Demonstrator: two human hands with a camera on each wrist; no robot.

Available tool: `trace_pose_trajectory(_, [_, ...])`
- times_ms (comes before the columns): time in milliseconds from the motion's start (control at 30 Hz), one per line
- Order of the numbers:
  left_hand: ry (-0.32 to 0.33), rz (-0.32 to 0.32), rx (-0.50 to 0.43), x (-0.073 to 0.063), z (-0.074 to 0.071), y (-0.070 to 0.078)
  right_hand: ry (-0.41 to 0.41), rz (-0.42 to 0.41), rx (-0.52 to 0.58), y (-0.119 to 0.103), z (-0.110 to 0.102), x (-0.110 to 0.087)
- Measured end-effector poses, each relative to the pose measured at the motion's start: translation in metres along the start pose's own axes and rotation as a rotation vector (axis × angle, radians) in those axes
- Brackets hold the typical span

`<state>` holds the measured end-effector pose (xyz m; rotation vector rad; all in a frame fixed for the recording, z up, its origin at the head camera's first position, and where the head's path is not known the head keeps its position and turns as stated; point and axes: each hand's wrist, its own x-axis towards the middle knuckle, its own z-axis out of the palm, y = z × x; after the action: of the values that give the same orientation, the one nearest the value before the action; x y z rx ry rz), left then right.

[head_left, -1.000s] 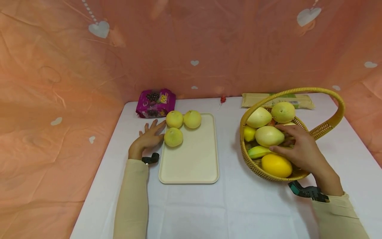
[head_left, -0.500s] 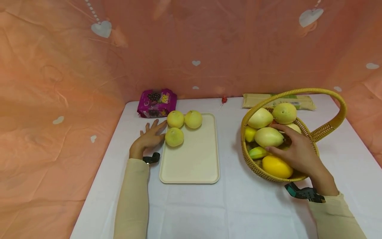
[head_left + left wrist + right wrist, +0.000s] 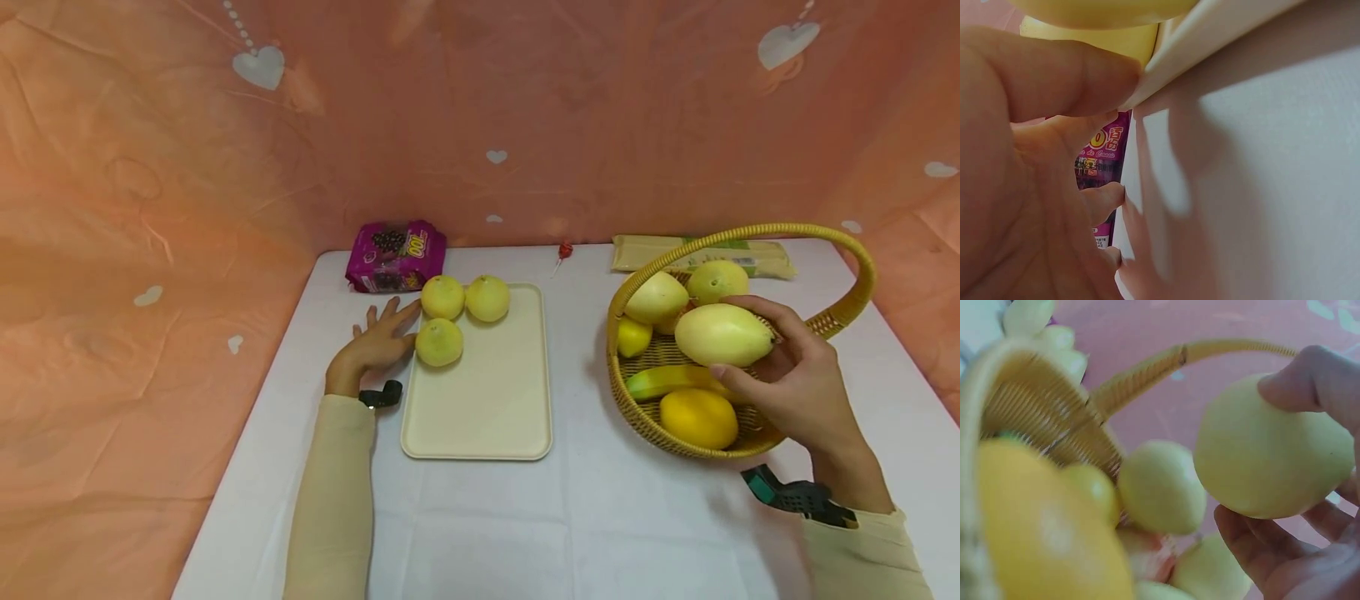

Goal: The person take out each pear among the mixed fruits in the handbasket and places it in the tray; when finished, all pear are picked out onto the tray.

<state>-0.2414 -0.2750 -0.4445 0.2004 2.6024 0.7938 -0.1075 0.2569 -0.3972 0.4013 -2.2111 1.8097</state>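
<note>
My right hand (image 3: 806, 387) grips a pale yellow-green oval fruit (image 3: 720, 335), thumb on one side and fingers on the other. In the head view this fruit is over the right part of the wicker basket (image 3: 618, 396). In the right wrist view the held fruit (image 3: 1266, 450) is raised beside the other fruit. My left hand (image 3: 378, 343) lies with spread fingers at the left edge of a cream tray (image 3: 487, 408). Its thumb (image 3: 1079, 81) touches the tray's rim in the left wrist view. Several round yellow-green fruits (image 3: 439, 342) sit in the tray's far left part.
Inside the basket are a banana (image 3: 671, 381), an orange-yellow oval fruit (image 3: 699, 418), a small lemon-yellow fruit (image 3: 634, 337) and more pale fruits (image 3: 718, 281). Its tall handle (image 3: 750, 232) arches overhead. A purple packet (image 3: 396, 257), a red lollipop (image 3: 565, 250) and a beige packet (image 3: 652, 253) lie at the back.
My right hand has taken hold of the pale oval fruit and lifted it up and to the right, uncovering more of the banana. My left hand stays at the tray.
</note>
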Motion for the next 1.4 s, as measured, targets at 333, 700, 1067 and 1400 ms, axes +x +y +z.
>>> trace_pose_trajectory(333, [0.002, -0.006, -0.015, 0.000, -0.001, 0.000, -0.122, -0.207, 0.231, -0.036, 0.029, 0.013])
trace_pose_trajectory(700, [0.003, -0.005, -0.001, 0.003, -0.002, -0.001, -0.276, -0.268, 0.184, -0.066, 0.076, 0.043])
trace_pose_trajectory(1067, [0.002, -0.005, -0.016, 0.001, -0.001, -0.002, -0.318, -0.250, 0.174, -0.065, 0.129, 0.072])
trace_pose_trajectory(1400, [-0.007, -0.015, -0.017, 0.001, 0.000, -0.002, -0.343, -0.197, 0.165, -0.043, 0.176, 0.095])
